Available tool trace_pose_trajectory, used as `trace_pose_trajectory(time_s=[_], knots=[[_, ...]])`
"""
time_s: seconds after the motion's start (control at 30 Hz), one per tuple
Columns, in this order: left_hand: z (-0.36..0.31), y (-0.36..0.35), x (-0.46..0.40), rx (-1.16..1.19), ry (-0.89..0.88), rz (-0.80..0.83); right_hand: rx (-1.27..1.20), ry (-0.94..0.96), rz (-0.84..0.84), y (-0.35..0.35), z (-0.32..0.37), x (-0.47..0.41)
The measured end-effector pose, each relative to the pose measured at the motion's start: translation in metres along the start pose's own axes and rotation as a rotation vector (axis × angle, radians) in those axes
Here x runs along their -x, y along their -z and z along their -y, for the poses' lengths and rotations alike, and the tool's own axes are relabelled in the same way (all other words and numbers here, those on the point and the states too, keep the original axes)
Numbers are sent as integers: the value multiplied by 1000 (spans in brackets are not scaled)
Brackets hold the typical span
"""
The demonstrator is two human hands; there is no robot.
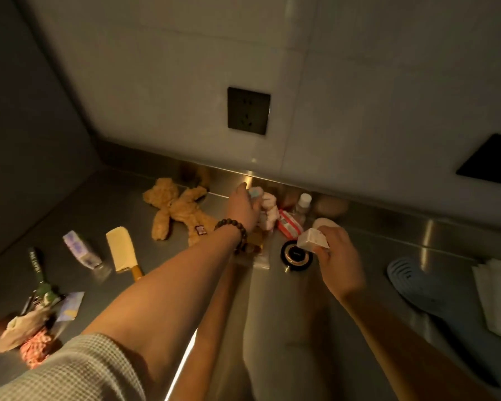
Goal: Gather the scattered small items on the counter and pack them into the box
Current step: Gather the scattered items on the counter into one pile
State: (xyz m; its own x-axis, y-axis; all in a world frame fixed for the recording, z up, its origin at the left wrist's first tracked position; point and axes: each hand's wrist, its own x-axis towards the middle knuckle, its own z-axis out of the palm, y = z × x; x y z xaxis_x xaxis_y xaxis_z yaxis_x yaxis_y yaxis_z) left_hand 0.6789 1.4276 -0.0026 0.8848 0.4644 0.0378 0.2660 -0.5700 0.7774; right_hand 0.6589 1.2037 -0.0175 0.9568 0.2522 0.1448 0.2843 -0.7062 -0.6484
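Note:
My left hand (243, 206), with a bead bracelet on the wrist, is closed on a small pale blue item (255, 193) near the back wall, above a pink and white soft toy (268, 211). My right hand (337, 256) holds a small white packet (311, 240) over a round black compact (297, 256). A red and white packet (289, 225), a small clear bottle (302, 205) and a pale round item (324, 222) lie close by. A brown teddy bear (177, 211) sprawls to the left. No box can be seen.
On the steel counter (417, 235) at left lie a yellow comb (122, 250), a lilac tube (81, 250), a dark lanyard with keys (38, 273), a lilac sachet (70, 305) and orange netting (35, 348). At right are a blue slotted mat (411, 282) and white napkins (498, 296). Black sockets (248, 110) sit on the wall.

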Motion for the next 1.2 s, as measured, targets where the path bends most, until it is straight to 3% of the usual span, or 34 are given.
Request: trace_pose_trajectory(time_s=[0.17,0.3,0.77,0.93,1.2], knots=[[35,-30,16,-395,-102,190,-47,-45,-61,6,-10,-12],[61,-39,34,-615,-159,240,-69,19,-38,-6,-6,-23],[71,-12,38,-601,-186,306,209,314,432,-50,23,-63],[64,-14,40,-611,-173,321,161,271,573,-48,30,-70],[46,-37,44,-538,-99,312,36,132,357,-52,28,-57]])
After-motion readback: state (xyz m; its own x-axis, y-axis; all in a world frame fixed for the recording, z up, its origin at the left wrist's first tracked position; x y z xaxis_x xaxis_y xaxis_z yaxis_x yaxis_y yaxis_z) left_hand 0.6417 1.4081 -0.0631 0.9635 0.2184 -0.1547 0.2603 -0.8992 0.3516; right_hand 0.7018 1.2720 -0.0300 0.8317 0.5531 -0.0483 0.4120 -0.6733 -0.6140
